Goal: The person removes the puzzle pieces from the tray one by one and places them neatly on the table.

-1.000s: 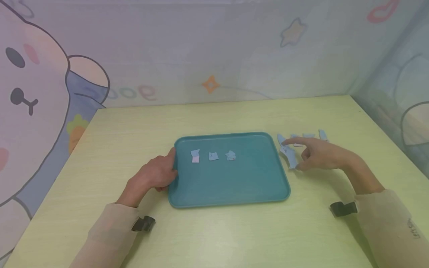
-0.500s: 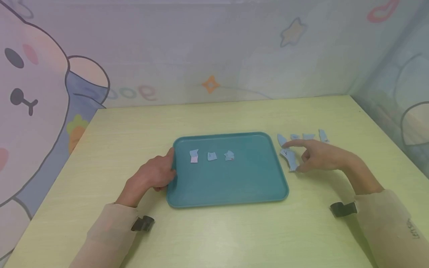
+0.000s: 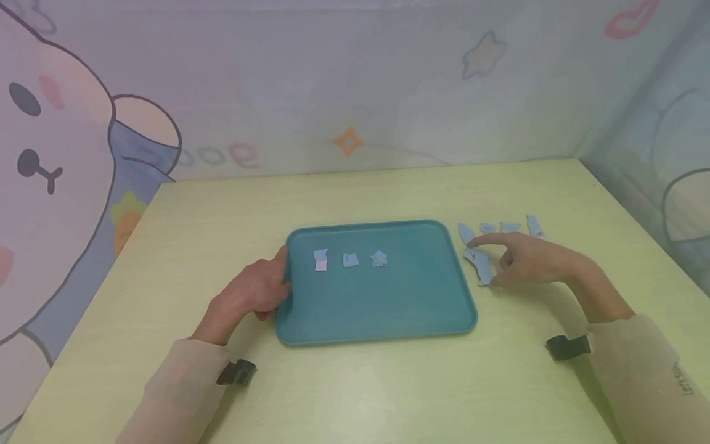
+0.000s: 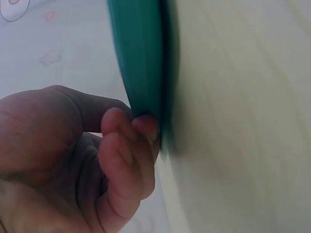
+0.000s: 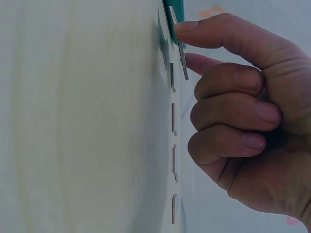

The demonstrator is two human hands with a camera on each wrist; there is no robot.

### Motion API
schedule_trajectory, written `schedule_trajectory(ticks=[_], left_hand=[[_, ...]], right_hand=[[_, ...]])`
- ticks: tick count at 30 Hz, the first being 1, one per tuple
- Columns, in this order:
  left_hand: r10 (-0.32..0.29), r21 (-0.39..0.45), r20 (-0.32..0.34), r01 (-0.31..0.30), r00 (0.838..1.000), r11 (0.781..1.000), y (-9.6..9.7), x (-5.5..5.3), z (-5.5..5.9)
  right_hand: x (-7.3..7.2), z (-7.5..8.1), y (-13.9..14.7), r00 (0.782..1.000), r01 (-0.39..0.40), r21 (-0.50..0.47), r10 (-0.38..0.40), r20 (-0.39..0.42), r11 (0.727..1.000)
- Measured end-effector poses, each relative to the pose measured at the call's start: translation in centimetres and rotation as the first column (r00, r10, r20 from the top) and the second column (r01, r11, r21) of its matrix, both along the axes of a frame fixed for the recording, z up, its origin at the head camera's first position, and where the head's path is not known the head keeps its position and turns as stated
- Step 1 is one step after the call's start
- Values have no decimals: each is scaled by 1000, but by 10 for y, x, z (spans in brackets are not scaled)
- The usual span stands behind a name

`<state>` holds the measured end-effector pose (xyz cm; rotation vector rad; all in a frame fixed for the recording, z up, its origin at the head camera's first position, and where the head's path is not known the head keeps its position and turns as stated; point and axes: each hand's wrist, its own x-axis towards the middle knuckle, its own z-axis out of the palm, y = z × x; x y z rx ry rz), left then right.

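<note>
My left hand (image 3: 256,287) grips the left edge of a teal tray (image 3: 377,311), thumb at the rim and the other fingers curled against its outer side and underside. On the tray lie three small light-blue pieces in a row, the left one (image 3: 321,260) partly pink. Beyond the tray's right edge my right hand (image 3: 535,259) pinches a larger, irregular flat light-blue piece (image 3: 479,266) by its two ends, between thumb and index finger. The right wrist view shows this thin piece (image 5: 180,51) tilted and raised off the table; the other fingers are curled.
Several more light-blue pieces lie in a row behind the right hand, among them a pointed one (image 3: 466,233) and a narrow one (image 3: 535,226). The pale yellow table (image 3: 360,394) ends at a printed cloth wall (image 3: 388,92) behind and beside it.
The tray has shifted slightly left with the left hand. The held piece has moved slightly toward the front, and more of the row of pieces behind the right hand shows.
</note>
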<state>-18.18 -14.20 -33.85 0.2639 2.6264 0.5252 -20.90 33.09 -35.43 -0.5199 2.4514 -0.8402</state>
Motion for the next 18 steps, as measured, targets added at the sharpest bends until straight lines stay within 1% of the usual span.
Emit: schedule_trajectory(ticks=[7, 13, 15, 18], left_hand=[[-3, 11, -21, 3, 1000, 1000, 0, 0, -1], [41, -40, -63, -44, 997, 998, 0, -1, 0], [44, -53, -57, -47, 997, 997, -1, -2, 0], [38, -48, -46, -40, 998, 998, 0, -2, 0]], right_hand=[[0, 0, 0, 1000, 11, 9, -11, 5, 1000], [0, -1, 0, 1000, 11, 4, -11, -1, 1000], [0, -1, 1, 1000, 11, 5, -11, -5, 1000], [0, -1, 2, 1000, 12, 5, -12, -6, 1000]])
